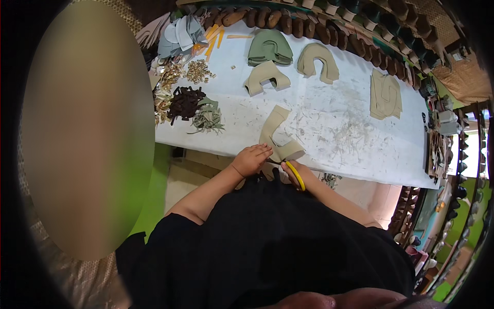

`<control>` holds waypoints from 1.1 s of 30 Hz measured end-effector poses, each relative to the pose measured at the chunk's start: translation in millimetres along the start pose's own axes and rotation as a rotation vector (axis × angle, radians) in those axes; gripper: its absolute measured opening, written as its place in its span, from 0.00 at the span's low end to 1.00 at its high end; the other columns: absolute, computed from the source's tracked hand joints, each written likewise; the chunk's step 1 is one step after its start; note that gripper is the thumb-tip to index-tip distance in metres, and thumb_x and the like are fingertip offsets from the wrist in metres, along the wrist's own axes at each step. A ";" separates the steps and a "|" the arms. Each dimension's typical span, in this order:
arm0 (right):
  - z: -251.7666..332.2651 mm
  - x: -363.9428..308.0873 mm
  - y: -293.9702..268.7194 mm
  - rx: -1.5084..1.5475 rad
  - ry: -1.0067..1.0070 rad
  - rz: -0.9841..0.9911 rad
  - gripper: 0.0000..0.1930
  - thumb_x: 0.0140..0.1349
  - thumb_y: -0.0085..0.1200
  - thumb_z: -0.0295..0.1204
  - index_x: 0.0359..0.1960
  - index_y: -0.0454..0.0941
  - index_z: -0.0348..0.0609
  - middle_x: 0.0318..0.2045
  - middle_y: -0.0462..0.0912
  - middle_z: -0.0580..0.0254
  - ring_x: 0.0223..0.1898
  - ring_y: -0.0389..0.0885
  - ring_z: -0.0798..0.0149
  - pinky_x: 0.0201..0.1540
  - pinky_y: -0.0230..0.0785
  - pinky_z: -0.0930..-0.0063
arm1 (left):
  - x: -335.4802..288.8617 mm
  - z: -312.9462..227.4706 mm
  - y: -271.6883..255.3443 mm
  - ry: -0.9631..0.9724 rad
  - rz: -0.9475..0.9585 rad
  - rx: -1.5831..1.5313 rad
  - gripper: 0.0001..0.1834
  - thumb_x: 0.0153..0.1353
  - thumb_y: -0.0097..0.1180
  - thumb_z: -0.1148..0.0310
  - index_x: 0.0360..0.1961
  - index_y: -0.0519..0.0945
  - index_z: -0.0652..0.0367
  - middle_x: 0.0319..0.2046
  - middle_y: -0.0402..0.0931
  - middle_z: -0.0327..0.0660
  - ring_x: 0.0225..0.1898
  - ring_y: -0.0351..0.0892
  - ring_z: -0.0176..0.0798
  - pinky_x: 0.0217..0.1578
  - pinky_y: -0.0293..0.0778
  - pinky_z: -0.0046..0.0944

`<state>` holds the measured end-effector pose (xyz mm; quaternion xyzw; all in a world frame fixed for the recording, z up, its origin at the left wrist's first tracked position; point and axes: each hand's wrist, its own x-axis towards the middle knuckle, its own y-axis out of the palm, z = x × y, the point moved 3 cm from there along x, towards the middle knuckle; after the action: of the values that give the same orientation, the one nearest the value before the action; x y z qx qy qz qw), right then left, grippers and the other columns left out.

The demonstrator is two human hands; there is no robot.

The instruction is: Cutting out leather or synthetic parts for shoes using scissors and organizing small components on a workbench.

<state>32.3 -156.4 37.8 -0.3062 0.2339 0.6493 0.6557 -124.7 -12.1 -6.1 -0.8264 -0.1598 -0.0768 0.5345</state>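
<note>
- Beige curved piece (268,131): at the near edge of the bench (401,166), reaching inward.
- Left hand (252,158): palm down, fingers together, resting on the piece.
- Right hand (305,173): just beside it, closed around yellow-handled scissors (298,176) — blades mostly hidden.
- Surroundings: scraps (357,133) rightward; beige stack (385,97) near the right edge.

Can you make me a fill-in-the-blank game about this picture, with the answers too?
1. The right hand holds scissors with a ____ handle.
2. The left hand touches a curved beige piece at the ____ table.
3. The green stack lies to the ____ of the orange-yellow strips.

Missing words: yellow; white; right.
</note>
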 end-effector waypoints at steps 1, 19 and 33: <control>1.2 -0.9 -1.9 -0.119 0.017 -0.063 0.31 0.68 0.41 0.61 0.38 0.73 0.39 0.21 0.79 0.53 0.17 0.79 0.56 0.22 0.71 0.65 | 2.0 -1.8 -0.8 -0.021 0.003 -0.048 0.21 0.53 0.59 0.75 0.51 0.79 0.57 0.53 0.79 0.42 0.55 0.78 0.45 0.55 0.74 0.44; -22.2 9.9 6.0 -0.362 -0.141 -0.241 0.28 0.68 0.48 0.55 0.40 0.72 0.34 0.32 0.81 0.35 0.38 0.80 0.36 0.40 0.71 0.54 | 14.5 -21.2 -5.2 -0.133 -0.112 -0.151 0.18 0.51 0.57 0.81 0.46 0.78 0.62 0.46 0.82 0.47 0.47 0.83 0.47 0.45 0.80 0.42; -20.6 11.1 8.0 -0.341 -0.103 -0.217 0.30 0.66 0.47 0.58 0.41 0.72 0.35 0.35 0.81 0.34 0.42 0.80 0.34 0.44 0.71 0.50 | 17.4 -33.6 -9.9 -0.148 -0.104 -0.189 0.15 0.57 0.56 0.74 0.47 0.78 0.61 0.48 0.81 0.49 0.46 0.83 0.48 0.43 0.80 0.41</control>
<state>26.7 -163.3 14.7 -0.4023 0.0526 0.6201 0.6715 -110.4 -35.7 21.6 -0.8671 -0.2336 -0.0580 0.4361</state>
